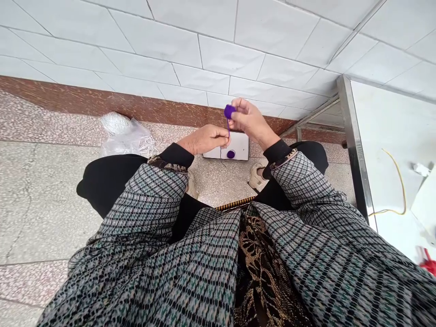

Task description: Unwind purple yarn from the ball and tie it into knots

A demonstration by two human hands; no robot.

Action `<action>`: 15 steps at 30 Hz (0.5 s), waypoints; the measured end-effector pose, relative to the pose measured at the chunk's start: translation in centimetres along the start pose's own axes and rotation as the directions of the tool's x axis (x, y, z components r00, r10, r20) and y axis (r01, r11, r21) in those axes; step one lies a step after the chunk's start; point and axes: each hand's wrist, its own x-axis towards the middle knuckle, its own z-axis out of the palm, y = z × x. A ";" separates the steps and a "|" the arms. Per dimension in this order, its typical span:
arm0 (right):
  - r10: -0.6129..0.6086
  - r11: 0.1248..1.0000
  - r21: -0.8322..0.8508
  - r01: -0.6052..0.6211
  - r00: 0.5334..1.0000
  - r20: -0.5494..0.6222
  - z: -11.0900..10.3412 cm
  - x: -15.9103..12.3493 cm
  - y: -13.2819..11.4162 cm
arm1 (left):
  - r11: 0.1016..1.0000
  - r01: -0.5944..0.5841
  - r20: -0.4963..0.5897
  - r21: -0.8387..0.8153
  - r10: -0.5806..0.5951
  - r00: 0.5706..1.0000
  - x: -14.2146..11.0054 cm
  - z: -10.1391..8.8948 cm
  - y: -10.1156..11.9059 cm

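Between the thumb and fingers of my right hand (248, 119) is a small purple yarn piece (229, 111), raised above the floor; whether it is wound or crocheted I cannot tell. A purple yarn strand (228, 127) hangs from it to my left hand (209, 138), whose fingers are pinched on it. Below my hands a flat white box lid or board (241, 144) with a dark edge lies on the floor. On it rests a round purple piece (230, 154). A thin dark strand (221, 156) dangles under my left fingertips.
To the left, a clear plastic bag (126, 141) with white cord lies by a white yarn ball (116, 122) against the skirting. My knees and shoes (257, 177) flank the board. A metal-framed white table (384, 136) stands right, with a yellow cord (400, 181). Ahead is a tiled wall (218, 54).
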 end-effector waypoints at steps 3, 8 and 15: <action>0.074 0.934 -0.356 -0.027 0.990 0.118 -0.2 0.1 0.6 | 1.000 0.024 -0.019 0.001 -0.024 1.000 -0.2 -0.4 -0.1; 0.155 0.986 -0.110 -0.122 0.911 0.382 -1.1 -0.5 0.1 | 0.984 0.162 -0.306 0.067 -0.135 0.942 -0.3 -1.4 -0.9; 0.067 0.997 0.046 -0.067 0.998 -0.005 -0.9 0.4 0.7 | 0.997 0.064 0.049 -0.032 -0.063 0.997 0.3 0.5 -0.1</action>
